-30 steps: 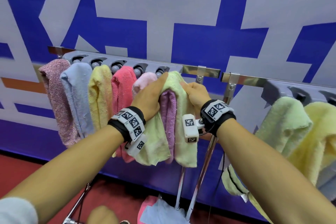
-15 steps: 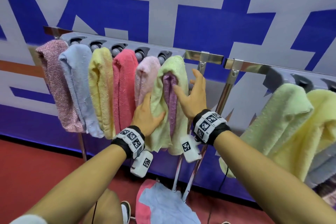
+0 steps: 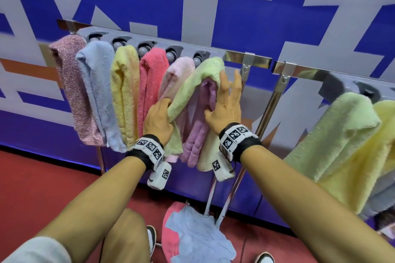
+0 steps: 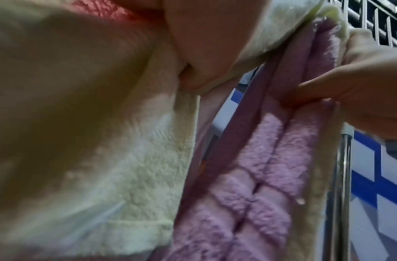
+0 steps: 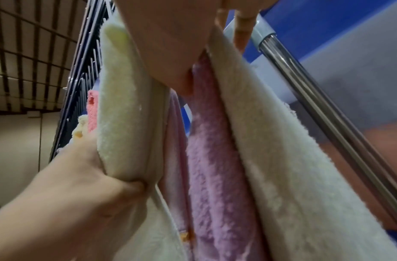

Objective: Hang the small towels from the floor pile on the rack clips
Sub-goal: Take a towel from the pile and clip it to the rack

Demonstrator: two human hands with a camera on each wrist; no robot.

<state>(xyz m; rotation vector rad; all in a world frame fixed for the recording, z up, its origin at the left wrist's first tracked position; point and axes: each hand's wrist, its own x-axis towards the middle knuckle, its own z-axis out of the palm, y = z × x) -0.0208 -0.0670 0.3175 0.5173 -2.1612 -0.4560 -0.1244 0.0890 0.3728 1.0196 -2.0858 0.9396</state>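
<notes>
A grey clip strip (image 3: 188, 50) on the metal rack holds a row of small towels. The last one is a pale green towel (image 3: 205, 70) draped over a purple towel (image 3: 198, 134). My left hand (image 3: 159, 118) grips the green towel's left flap (image 4: 130, 176) and draws it out to the left; its curled fingers (image 5: 117, 183) show in the right wrist view. My right hand (image 3: 226, 102) lies on the right flap (image 5: 293, 167) with fingers straight and spread. Its thumb (image 4: 304, 91) presses into the purple towel. On the floor below lies a light blue towel (image 3: 198, 239) on a coral one (image 3: 171, 230).
Mauve (image 3: 72, 83), light blue (image 3: 98, 92), yellow (image 3: 124, 92), coral (image 3: 149, 83) and pink (image 3: 175, 74) towels hang to the left. A chrome post (image 3: 267, 117) stands just right of my right hand. Green (image 3: 342, 134) and yellow (image 3: 384, 139) towels hang at the far right. My knee (image 3: 126, 239) and shoes are below.
Both hands slid down from the clip at the green towel's top to mid-height. The left now grips the left flap and pulls it aside, baring more of the purple towel.
</notes>
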